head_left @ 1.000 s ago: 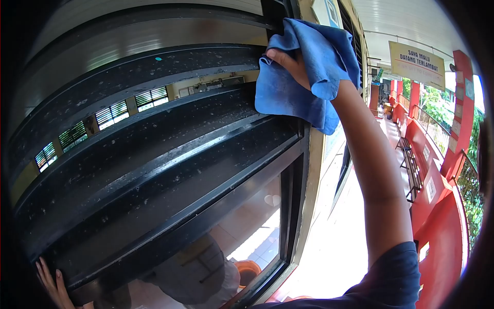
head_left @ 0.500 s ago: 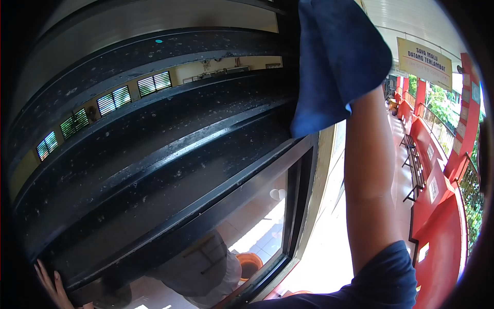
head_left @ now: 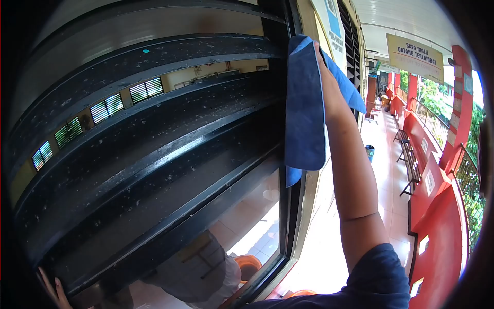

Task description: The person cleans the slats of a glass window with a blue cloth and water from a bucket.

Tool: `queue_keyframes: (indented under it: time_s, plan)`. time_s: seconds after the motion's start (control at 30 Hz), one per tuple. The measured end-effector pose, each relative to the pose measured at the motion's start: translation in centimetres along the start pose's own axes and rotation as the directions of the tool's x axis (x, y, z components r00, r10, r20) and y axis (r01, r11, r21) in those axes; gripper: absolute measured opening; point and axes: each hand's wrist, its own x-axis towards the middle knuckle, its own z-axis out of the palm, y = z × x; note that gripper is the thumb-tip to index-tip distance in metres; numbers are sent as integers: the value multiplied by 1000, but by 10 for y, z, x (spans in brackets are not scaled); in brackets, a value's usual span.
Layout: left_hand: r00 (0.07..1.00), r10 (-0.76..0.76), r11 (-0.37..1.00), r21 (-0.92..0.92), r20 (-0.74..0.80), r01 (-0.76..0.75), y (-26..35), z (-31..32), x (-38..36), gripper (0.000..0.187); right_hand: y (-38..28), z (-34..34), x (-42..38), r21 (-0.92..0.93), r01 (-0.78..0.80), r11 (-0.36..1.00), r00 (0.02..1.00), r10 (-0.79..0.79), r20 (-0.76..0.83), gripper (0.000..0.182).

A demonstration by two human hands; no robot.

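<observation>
A blue cloth (head_left: 305, 108) hangs from my right hand (head_left: 320, 54) against the right edge of the dark window frame (head_left: 294, 206). My right hand is closed on the cloth's upper part, with most of its fingers hidden behind the fabric. Wide black slats (head_left: 154, 118) with pale specks fill the left and middle of the view. At the lower left, my left hand (head_left: 55, 293) rests by the end of the lowest slat, its visible fingers apart and nothing seen in them. Below the slats, a glass pane (head_left: 257, 221) shows reflections.
To the right runs a corridor with a red wall (head_left: 437, 226), a dark bench (head_left: 409, 162) and a hanging sign (head_left: 416, 57). A dark bin (head_left: 370, 150) stands farther down the floor. An orange basin (head_left: 248, 266) shows in the glass.
My right hand and the cloth have moved left and now lie along the frame's edge. The cloth hangs longer and narrower. My left hand sits slightly lower in view.
</observation>
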Motion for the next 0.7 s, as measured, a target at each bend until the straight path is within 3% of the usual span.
queue_keyframes:
  time_s: [0.1, 0.17, 0.2, 0.3, 0.4, 0.57, 0.63, 0.7]
  plan:
    - [999, 8, 1000, 20, 51, -9, -4, 0, -2, 79, -8, -1, 19, -45, -58, 997, 998, 58, -13, 100]
    - [985, 60, 998, -35, 162, -55, -31, 13, -30, 69, -14, -3, 32, -87, -63, 994, 998, 62, -15, 103]
    - [973, 90, 995, -64, 214, -78, -40, 18, -39, 70, -19, -4, 42, -97, -49, 994, 999, 48, -13, 99]
    - [1000, 29, 999, -19, 1, -29, 2, -1, 5, 78, -22, -9, 64, -126, 35, 991, 999, -35, 4, 89]
    - [967, 82, 997, -27, 242, -78, -38, 15, -39, 74, -25, -10, 95, -158, 121, 980, 993, -117, 33, 79]
    - [971, 84, 996, -46, 223, -76, -34, 13, -37, 77, -19, -12, 129, -178, 222, 959, 974, -209, 89, 66]
    - [968, 101, 995, -38, 229, -95, -38, 14, -38, 76, -19, -13, 123, -101, 188, 977, 982, -185, 38, 63]
    - [971, 88, 996, -3, 221, -90, -35, 14, -39, 75, -25, -17, 102, 159, -16, 987, 988, 40, -150, 73]
